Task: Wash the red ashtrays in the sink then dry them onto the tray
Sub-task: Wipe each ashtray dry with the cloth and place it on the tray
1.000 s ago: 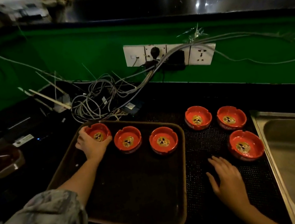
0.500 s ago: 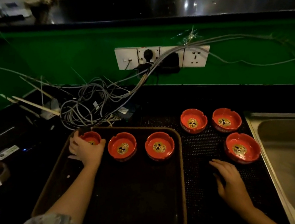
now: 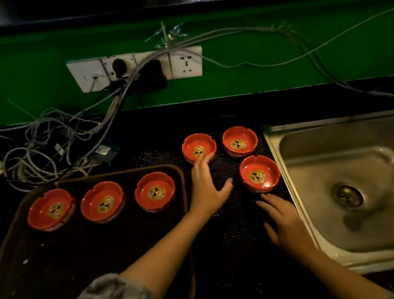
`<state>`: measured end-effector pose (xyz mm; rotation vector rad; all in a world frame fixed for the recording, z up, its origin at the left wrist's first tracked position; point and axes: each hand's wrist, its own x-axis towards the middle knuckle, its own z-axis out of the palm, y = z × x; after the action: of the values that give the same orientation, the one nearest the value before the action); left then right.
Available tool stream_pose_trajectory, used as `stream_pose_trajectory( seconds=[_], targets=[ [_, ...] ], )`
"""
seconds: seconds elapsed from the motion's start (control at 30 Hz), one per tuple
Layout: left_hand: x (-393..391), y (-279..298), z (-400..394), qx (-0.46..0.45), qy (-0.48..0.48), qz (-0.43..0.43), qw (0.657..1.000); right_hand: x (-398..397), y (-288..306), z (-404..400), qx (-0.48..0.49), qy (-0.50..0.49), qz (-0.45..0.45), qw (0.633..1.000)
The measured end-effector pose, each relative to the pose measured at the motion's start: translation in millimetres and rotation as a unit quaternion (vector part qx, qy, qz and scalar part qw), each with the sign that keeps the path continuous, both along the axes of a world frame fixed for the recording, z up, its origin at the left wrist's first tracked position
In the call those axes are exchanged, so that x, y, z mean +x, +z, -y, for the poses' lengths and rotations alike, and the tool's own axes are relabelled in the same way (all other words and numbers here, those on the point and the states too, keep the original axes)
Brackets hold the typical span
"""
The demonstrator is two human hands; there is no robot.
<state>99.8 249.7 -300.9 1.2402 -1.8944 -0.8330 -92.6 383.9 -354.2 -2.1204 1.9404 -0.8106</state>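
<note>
Reaching with my left hand (image 3: 206, 187) across the black perforated mat (image 3: 235, 242), fingers straight and spread, thumb out to the right. Fingertips lie over the near rim of the rear-left ashtray (image 3: 198, 147) on the mat; cannot tell whether they touch it. No grip on anything.

My right hand (image 3: 285, 223) lies flat on the mat, fingers straight and loosely together, holding nothing. Its fingertips are just short of the near ashtray (image 3: 259, 172), which sits close to the sink's (image 3: 364, 249) left rim. A third mat ashtray (image 3: 240, 140) stands at the rear right, beside the one my left hand reaches.

Brown tray (image 3: 13, 258) to the left of the mat. Three red ashtrays on it in a row along the far edge: left (image 3: 51, 209), middle (image 3: 102, 202), right (image 3: 155, 191). All six upright, each with a gold emblem in the bowl.

Steel sink at the right, drain (image 3: 347, 196) visible in the basin. Behind: green wall (image 3: 308, 73), white socket strip (image 3: 135, 67) with plugs in, a tangle of grey cables (image 3: 54, 147) on the dark counter behind the tray.
</note>
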Motion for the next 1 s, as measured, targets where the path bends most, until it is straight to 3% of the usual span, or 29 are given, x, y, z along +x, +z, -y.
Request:
stream_pose_trajectory(
  seconds=[0.13, 0.4, 0.5, 0.73, 1.0],
  targets=[
    [-56.5, -12.8, -0.1, 0.097, -0.088, 0.078, 0.988, -4.2, -2.1, 1.9, 0.003, 0.007, 0.005, 1.0],
    [-104.5, -23.6, 1.5, 0.121, -0.058, 0.093, 0.987, -6.1, -5.6, 4.7, -0.009, 0.023, 0.014, 1.0],
    [-98.6, -24.5, -2.7, 0.11, -0.031, 0.071, 0.991, -5.9, -5.9, 5.5, -0.015, 0.027, 0.02, 0.999],
    [-44.0, -24.7, -35.3, 0.099, 0.135, -0.006, 0.986, -6.2, -6.7, 4.6, -0.018, 0.028, 0.021, 0.999],
    [-3.1, -31.4, -113.2, 0.114, 0.151, 0.006, 0.982, -4.3, -5.8, 4.3, -0.011, 0.026, 0.013, 1.0]
  ],
)
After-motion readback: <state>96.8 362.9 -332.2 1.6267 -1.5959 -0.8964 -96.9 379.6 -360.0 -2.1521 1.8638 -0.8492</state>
